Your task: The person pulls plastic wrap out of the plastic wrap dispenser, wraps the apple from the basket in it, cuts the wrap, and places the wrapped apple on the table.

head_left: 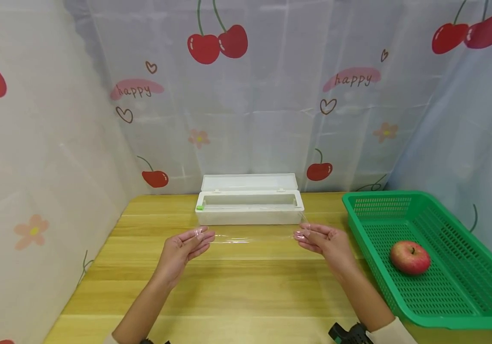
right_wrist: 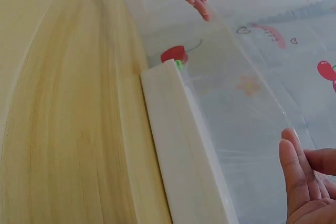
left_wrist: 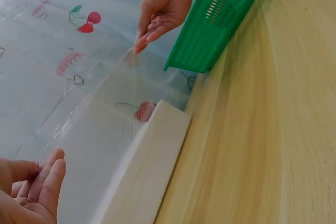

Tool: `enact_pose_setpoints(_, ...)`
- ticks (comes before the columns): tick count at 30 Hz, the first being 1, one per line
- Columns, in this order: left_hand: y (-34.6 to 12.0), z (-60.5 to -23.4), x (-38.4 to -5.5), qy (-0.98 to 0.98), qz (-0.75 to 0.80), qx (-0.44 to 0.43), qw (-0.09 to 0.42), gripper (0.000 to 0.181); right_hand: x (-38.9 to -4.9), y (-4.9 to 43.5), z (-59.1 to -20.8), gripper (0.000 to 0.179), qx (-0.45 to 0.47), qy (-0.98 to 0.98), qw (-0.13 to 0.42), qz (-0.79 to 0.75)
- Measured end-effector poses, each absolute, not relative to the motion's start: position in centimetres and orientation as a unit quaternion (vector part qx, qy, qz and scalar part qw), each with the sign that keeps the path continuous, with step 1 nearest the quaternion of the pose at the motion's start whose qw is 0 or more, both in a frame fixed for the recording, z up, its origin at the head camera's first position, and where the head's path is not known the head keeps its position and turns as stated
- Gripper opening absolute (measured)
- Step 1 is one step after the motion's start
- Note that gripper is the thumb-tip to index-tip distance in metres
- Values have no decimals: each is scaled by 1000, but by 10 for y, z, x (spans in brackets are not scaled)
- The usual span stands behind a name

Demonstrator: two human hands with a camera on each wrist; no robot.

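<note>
A pale wooden table (head_left: 246, 296) with yellowish grain fills the lower part of the head view. Light fabric curtains (head_left: 267, 138) hang behind it and on both sides, printed with red cherries, pink flowers, brown heart outlines and the word "happy". The left hand (head_left: 182, 249) and the right hand (head_left: 326, 244) are raised above the table, well apart, each with its thumb closed against its fingers, pinching a corner of clear cling film (head_left: 239, 240). The film spans the gap between them in a nearly straight, shiny edge; in both wrist views the sheet runs from that edge back to a white cling film dispenser (head_left: 250, 218), wrinkling slightly near the box. The dispenser sits at the back of the table, close to the curtain, its lid (head_left: 250, 182) tipped up and back, with a bright green slider (head_left: 200, 208) at its left end. To the right, a green plastic basket (head_left: 448, 321) with slotted walls stands just beside the right forearm, holding one red apple (head_left: 410, 258). Between the hands and the dispenser, only the see-through film crosses the space, so the box's front remains visible
</note>
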State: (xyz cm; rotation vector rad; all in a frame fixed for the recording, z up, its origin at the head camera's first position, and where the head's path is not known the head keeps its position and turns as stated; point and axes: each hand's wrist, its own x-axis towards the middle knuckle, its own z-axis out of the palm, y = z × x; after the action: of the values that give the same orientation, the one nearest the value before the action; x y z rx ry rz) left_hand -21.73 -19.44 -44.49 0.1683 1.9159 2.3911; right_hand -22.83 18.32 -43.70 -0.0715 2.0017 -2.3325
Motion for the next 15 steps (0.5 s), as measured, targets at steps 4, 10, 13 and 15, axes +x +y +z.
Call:
enact_pose_setpoints(4, -194, -443, -214, 637, 769, 49, 31, 40, -224, 185, -437, 43, -25, 645, 34, -763)
enact_pose_setpoints(10, -193, -436, -207, 647, 760, 47, 22, 38, -218, 188, -433, 41, -33, 644, 27, -763)
enact_pose_setpoints(13, -194, -434, -204, 653, 756, 52, 22, 40, -215, 189, -430, 40, -36, 650, 25, -759)
enact_pose_setpoints(15, -194, -433, -202, 656, 753, 53, 22, 41, -212, 189, -429, 40, -37, 653, 24, -757)
